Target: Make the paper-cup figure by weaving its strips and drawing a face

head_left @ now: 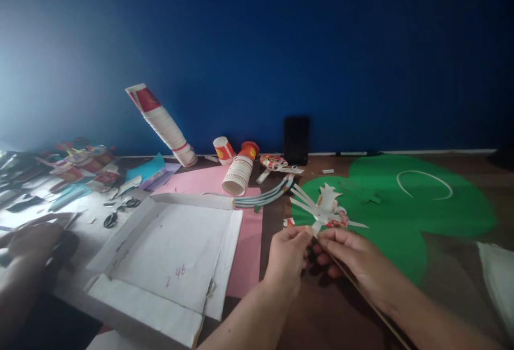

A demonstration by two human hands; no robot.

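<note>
Over the table's middle, my left hand (289, 256) is closed in a pinch at the base of a paper cutout (321, 212). It is white with red patches, and its long strips splay out like petals. My right hand (349, 259) is closed beside it, thumb and fingers around the upper end of a thin stick (371, 304). The stick slants down to the lower right, under my forearm. My fingertips nearly meet at the cutout's base and hide how stick and paper join. Behind the cutout lies a large green paper shape (385, 216).
A white shallow box (168, 253) sits on pink paper (249, 256). Behind are stacked paper cups (166, 128), more cups (237, 174), grey-blue cables (263, 197) and a black phone-like object (296, 140). Scissors (114, 216) and another person's blurred hand (36, 238) are left.
</note>
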